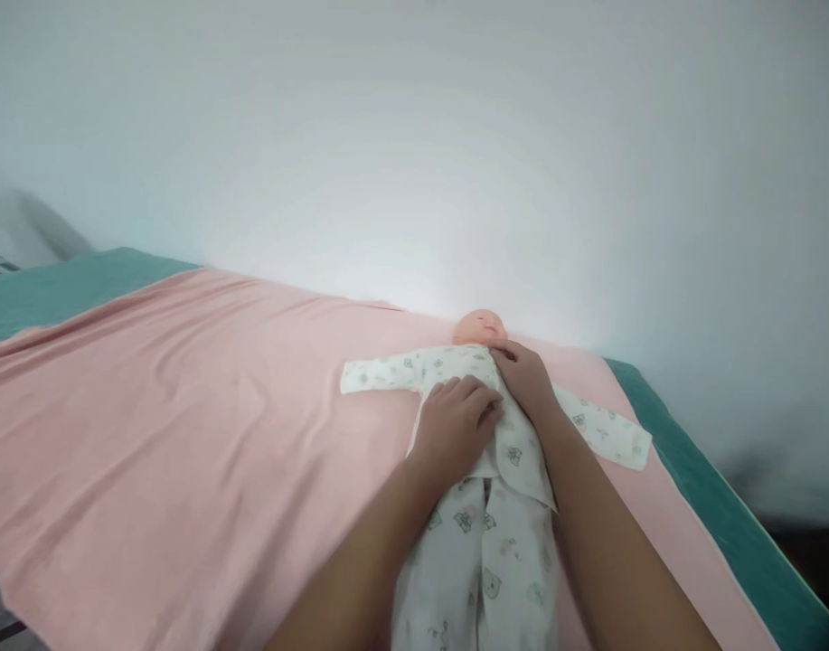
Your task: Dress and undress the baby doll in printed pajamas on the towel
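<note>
Left hand and right hand rest, grip unclear, on an animal-print shirt.

No text, label, brand, number or sign could be read. Small printed motifs were noted on the top, including its sleeves, and on the trousers; whether these marks contained lettering could not be determined, the print being too small and soft.

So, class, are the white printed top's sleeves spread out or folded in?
Spread out: one sleeve extends leftward across the pink cloth, the other sleeve rightward towards its edge.
</note>
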`<action>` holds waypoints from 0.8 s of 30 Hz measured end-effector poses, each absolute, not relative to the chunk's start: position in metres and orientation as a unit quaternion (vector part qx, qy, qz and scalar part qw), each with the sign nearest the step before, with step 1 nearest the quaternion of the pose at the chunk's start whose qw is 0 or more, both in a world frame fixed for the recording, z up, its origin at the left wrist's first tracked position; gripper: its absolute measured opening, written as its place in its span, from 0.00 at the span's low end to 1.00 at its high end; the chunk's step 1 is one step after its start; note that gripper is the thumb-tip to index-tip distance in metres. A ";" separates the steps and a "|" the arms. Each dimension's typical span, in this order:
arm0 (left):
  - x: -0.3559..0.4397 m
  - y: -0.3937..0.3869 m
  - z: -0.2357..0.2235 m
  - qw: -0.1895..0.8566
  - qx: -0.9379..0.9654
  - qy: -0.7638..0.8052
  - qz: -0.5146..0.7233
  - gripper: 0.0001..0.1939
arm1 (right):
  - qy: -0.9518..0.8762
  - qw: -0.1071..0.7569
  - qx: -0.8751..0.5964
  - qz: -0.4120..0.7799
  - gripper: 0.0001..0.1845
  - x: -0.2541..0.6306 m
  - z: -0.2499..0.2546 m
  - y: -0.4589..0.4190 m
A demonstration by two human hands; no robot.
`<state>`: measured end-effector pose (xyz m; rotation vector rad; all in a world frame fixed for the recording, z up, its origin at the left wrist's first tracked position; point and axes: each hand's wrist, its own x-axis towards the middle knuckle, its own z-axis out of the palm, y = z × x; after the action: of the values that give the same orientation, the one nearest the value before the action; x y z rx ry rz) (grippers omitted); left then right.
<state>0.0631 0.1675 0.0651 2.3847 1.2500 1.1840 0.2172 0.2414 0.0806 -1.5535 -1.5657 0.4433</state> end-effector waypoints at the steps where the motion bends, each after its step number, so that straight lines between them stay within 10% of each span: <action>1: 0.063 0.168 0.065 0.102 0.806 0.423 0.402 0.07 | -0.628 0.437 -0.615 0.189 0.16 0.218 0.079 0.240; 24: 0.064 0.167 0.063 0.113 0.795 0.422 0.422 0.06 | -0.733 0.405 -0.520 0.169 0.19 0.232 0.067 0.238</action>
<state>0.0641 0.1674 0.0633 2.3306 1.2380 1.2369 0.2318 0.2383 0.0673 -1.3121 -1.8504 0.4256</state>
